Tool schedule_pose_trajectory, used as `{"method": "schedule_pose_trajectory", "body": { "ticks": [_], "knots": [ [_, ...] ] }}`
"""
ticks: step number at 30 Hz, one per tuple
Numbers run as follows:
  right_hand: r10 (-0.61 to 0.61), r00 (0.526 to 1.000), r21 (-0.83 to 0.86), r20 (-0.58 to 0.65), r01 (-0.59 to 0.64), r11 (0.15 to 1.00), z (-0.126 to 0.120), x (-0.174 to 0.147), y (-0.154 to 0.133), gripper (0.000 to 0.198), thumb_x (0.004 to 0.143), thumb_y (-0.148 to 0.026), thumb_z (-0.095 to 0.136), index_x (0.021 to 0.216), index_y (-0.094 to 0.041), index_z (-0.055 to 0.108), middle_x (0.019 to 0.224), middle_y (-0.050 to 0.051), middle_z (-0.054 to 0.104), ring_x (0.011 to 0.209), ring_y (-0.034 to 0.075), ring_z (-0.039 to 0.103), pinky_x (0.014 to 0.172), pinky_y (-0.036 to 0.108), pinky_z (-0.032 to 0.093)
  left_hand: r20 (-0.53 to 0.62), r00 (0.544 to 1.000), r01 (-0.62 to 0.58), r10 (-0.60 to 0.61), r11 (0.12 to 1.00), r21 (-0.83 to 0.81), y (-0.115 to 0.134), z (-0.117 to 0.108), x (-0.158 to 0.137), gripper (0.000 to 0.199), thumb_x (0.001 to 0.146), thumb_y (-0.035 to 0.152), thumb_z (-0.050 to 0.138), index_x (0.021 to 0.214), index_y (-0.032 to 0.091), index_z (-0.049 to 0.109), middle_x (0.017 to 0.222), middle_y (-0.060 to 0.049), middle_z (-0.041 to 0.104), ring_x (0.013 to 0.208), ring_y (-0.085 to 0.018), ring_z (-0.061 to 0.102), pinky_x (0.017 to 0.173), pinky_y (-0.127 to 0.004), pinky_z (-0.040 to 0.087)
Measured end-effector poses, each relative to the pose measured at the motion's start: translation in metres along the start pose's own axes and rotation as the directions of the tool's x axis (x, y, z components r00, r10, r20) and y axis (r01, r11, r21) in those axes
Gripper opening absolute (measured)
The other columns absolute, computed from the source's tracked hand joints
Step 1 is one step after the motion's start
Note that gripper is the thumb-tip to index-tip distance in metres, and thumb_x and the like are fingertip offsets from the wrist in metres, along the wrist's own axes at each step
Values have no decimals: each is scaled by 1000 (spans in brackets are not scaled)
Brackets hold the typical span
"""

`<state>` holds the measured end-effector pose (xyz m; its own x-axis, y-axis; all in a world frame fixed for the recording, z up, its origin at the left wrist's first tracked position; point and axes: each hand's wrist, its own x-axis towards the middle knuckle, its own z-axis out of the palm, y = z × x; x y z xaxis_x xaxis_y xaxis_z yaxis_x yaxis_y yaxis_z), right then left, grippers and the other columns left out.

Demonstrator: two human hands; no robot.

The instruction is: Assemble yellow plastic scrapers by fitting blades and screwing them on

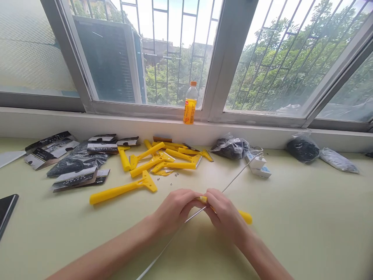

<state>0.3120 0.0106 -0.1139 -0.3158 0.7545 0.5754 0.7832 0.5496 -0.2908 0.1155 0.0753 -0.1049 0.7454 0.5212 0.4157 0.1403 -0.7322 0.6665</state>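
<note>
My two hands meet over the near middle of the table around a yellow scraper. My right hand (225, 212) is closed around it, and the yellow handle end (245, 217) sticks out to the right. With bent fingers, my left hand (179, 206) grips the scraper's head (203, 199), most of which the fingers hide. A thin silvery strip (195, 214) shows below the fingertips; whether it is a blade, a tool shaft or part of the white cable, I cannot tell. Left of my hands lies another yellow scraper (124, 190), flat on the table.
Farther back are several yellow scrapers (175, 165) in a pile, with small screws (176, 174) nearby. Black cardboard packaging (74, 179) lies at left. A white cable (240, 171) runs from a power strip (259, 167) beneath my hands. An orange-capped bottle (190, 111) stands by the window.
</note>
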Motion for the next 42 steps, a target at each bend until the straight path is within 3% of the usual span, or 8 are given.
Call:
{"method": "schedule_pose_trajectory", "body": {
  "ticks": [9,14,18,24,27,34,38,42],
  "knots": [
    [70,997,69,-43,-67,995,4,-3,1,14,101,-21,54,87,-20,56,75,0,54,73,15,48,66,25,39,-46,995,-85,83,996,-39,-14,4,-5,29,100,18,37,112,19,64,107,-4,71,95,-9,65,86,-18,48],
    [2,998,46,-57,1,999,4,-6,4,13,101,-17,52,89,-20,59,73,1,52,70,15,48,62,25,39,108,994,40,-27,993,-115,-10,0,-6,27,100,26,39,116,17,58,107,-5,71,91,-10,64,85,-20,48],
    [83,991,98,-107,-72,993,8,-7,1,4,100,-23,56,99,-21,59,77,0,55,71,14,52,62,24,43,135,986,122,-98,976,-179,-8,-1,-6,22,99,36,41,105,17,52,98,-3,69,80,-7,56,76,-18,44],
    [86,952,55,-292,-73,996,2,-5,-9,25,98,-36,58,119,-23,54,78,0,53,64,13,51,59,25,47,-39,983,160,-180,940,-302,-14,3,-4,19,102,34,31,93,19,38,82,0,61,75,-7,51,77,-23,42],
    [41,923,85,-383,-9,996,-7,-7,-14,36,103,-41,44,132,-20,47,80,2,52,64,14,50,58,27,47,-175,923,218,-344,839,-498,-17,4,1,23,101,40,34,91,20,35,80,0,62,74,-9,57,79,-26,47],
    [240,908,116,-342,-213,970,9,-5,-22,19,102,-22,49,114,-20,64,77,1,65,54,10,53,52,21,44,-223,785,252,-577,628,-737,-26,4,8,35,95,52,47,101,20,36,93,-5,69,78,-14,70,82,-35,58],
    [181,930,126,-319,-148,981,25,-4,-24,23,99,-21,55,116,-17,70,93,6,74,62,11,64,59,21,50,-201,790,311,-579,661,-683,-28,7,6,36,95,54,47,98,20,37,97,-6,70,81,-15,71,80,-34,58],
    [200,935,131,-293,-168,977,28,-5,-26,24,100,-20,53,113,-14,72,81,5,73,48,9,52,48,22,44,-205,840,289,-502,735,-613,-25,9,3,32,97,50,45,99,19,39,91,-6,70,86,-15,70,87,-34,55]
  ]
}}
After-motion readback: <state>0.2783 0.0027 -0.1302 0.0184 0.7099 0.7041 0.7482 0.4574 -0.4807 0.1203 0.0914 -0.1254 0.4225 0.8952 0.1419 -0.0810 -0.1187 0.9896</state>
